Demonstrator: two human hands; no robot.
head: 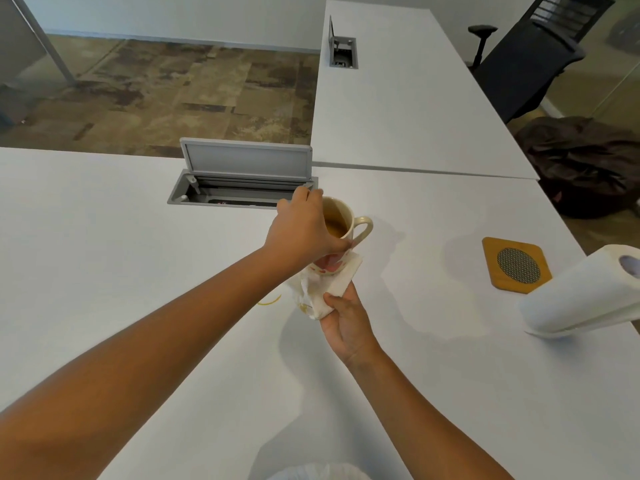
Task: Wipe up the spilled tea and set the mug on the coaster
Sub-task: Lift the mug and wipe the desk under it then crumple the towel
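Note:
My left hand (302, 229) grips a cream mug (348, 221) by its rim and side, holding it above the white table (138, 271), tilted a little, with brown tea inside. My right hand (346, 322) holds a crumpled white paper towel (320, 289), stained yellow, pressed against the underside of the mug. A thin yellow ring of tea (269, 301) lies on the table just left of the towel. The wooden coaster (516, 264) with a round mesh centre lies to the right, bare.
A paper towel roll (581, 292) lies on its side at the table's right edge. An open grey cable hatch (242, 181) sits behind the mug. A second white desk (408, 98), a black office chair (530, 60) and a dark bag (585, 164) lie beyond.

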